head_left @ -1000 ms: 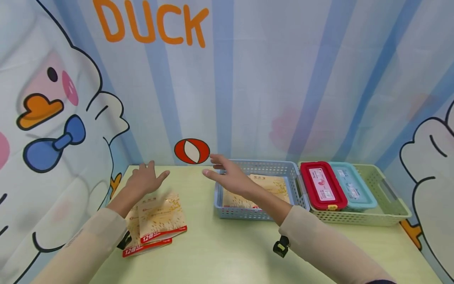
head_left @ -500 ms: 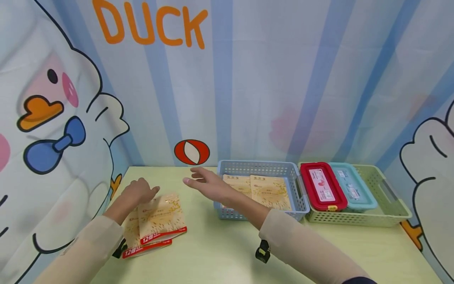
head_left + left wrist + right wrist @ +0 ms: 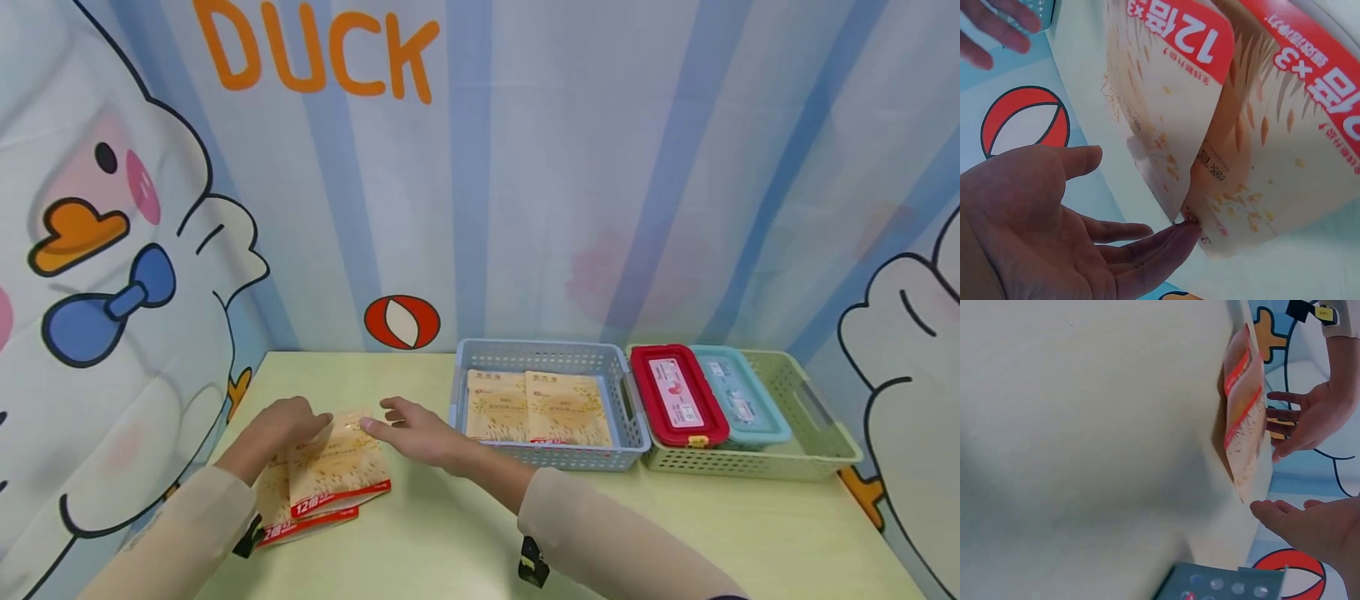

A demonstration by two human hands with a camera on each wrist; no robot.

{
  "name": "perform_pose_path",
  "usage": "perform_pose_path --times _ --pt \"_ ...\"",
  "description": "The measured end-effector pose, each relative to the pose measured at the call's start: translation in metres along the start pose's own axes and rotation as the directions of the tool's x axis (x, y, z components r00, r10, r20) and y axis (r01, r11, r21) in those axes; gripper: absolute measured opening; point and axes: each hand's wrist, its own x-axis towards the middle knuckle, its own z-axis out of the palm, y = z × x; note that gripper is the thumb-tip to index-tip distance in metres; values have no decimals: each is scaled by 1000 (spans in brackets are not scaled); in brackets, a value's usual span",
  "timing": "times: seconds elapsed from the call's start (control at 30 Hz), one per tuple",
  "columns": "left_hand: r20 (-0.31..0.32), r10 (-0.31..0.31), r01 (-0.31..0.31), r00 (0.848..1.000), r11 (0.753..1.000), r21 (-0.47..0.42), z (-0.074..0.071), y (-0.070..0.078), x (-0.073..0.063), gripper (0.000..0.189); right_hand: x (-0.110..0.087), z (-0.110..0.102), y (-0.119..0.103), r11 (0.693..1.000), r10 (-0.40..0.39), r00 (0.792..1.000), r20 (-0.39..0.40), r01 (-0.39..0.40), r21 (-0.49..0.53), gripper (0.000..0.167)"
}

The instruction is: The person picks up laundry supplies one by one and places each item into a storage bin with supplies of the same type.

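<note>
Two flat beige packets with red printed bands lie overlapped at the left of the table, the upper packet (image 3: 341, 467) partly covering the lower packet (image 3: 272, 493). At their far left edge is my left hand (image 3: 279, 427); in the left wrist view its fingertips (image 3: 1190, 231) reach the packets' edge, thumb apart. My right hand (image 3: 414, 435) hovers beside the upper packet's far right corner, fingers extended and holding nothing. The right wrist view has the right hand (image 3: 1310, 528) near the packets' (image 3: 1244, 431) corner, with the left hand (image 3: 1317, 415) beyond them.
A blue basket (image 3: 547, 457) with two similar packets (image 3: 566, 408) stands right of centre. Beside it, a green basket (image 3: 817, 454) holds a red-lidded box (image 3: 678, 396) and a light-blue-lidded box (image 3: 738, 392). A printed curtain (image 3: 525, 167) hangs behind the table.
My right hand has moved left and down, from over the blue basket to beside the packets. The left hand has lowered toward the packets' far edge. The packets stay put.
</note>
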Motion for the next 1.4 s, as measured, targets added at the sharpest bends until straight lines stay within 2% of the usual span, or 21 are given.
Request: perform_pose_path --times 0.13,0.33,0.57,0.77,0.97,1.2,1.4 --pt "-13 5 -5 1000 1000 5 3 -1 -2 48 2 12 8 998 41 999 -7 -41 38 77" --pt "-52 -17 19 998 999 34 4 1 -4 50 4 21 15 991 108 993 -52 -103 91 73" --pt "-9 -77 76 997 995 -57 4 1 -4 48 3 26 18 985 122 991 -52 -114 129 71" --pt "1 -88 88 996 994 -71 6 2 -5 45 2 29 20 971 120 993 -18 -114 210 69" --pt "-9 -80 79 997 995 -55 7 4 -5 45 2 29 19 949 134 991 27 -136 284 69" --pt "1 -76 76 997 996 -46 6 6 -4 43 4 27 19 893 170 985 35 -169 417 62" --pt "10 -71 72 997 995 -75 7 8 -4 43 5 26 19 885 166 985 35 -165 436 57"
